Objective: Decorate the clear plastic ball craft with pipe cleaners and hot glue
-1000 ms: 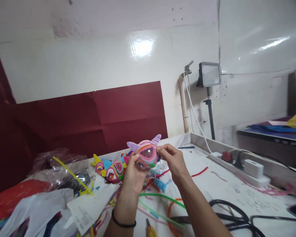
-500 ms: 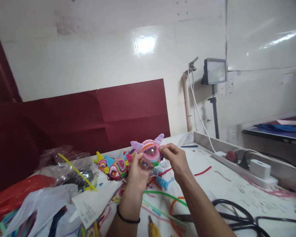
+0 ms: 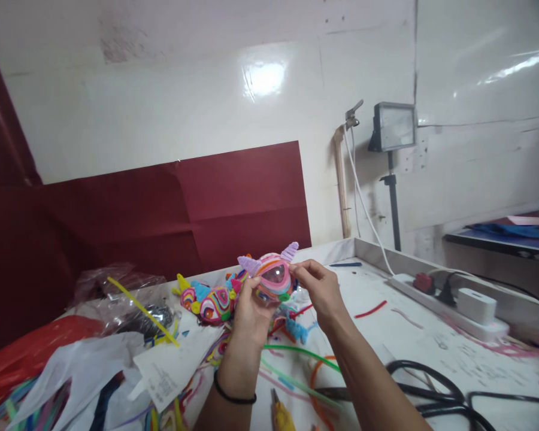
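I had both hands up over the table (image 3: 431, 359), and between them sat the pipe-cleaner ball (image 3: 273, 276), pink and striped with two purple horns, lifted clear of the surface. My left hand (image 3: 248, 312) was cupped under and around its left side, fingers closed on it; my right hand (image 3: 321, 291) pinched its right edge between thumb and fingertips. Just beyond my left hand lay two more finished balls (image 3: 209, 302) side by side, touching each other, so I counted three in all. Loose pipe cleaners (image 3: 296, 353) curled under my wrists, green, orange and red ones; I couldn't count them where they overlapped. To the left of my left hand the plastic bags (image 3: 94, 359) crowded right up, leaving no room there. To the right of my right hand the tabletop was more open, out to one power strip (image 3: 453, 308) along the raised far rim, with one pair of scissors (image 3: 413, 389) near my right forearm. One lamp (image 3: 393, 126) stood at the wall beyond.
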Tool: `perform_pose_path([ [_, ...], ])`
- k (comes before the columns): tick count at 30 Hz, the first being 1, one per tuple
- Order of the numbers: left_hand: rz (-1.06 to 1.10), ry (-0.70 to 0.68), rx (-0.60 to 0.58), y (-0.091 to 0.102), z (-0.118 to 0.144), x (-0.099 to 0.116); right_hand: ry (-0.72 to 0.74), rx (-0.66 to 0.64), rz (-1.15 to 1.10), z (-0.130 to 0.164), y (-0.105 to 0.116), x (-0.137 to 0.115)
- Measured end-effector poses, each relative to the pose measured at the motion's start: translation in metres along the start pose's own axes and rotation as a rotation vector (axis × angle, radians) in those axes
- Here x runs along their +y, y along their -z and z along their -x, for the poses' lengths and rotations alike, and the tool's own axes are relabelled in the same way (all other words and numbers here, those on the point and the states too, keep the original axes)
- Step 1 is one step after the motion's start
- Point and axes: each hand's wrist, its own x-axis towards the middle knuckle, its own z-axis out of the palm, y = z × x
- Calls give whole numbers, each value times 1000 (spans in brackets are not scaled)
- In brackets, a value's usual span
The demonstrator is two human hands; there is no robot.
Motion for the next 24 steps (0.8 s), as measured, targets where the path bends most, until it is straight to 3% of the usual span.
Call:
perform_pose_path([
  [24, 27, 42, -32, 2, -1, 1, -41, -16, -24, -1, 6, 4],
])
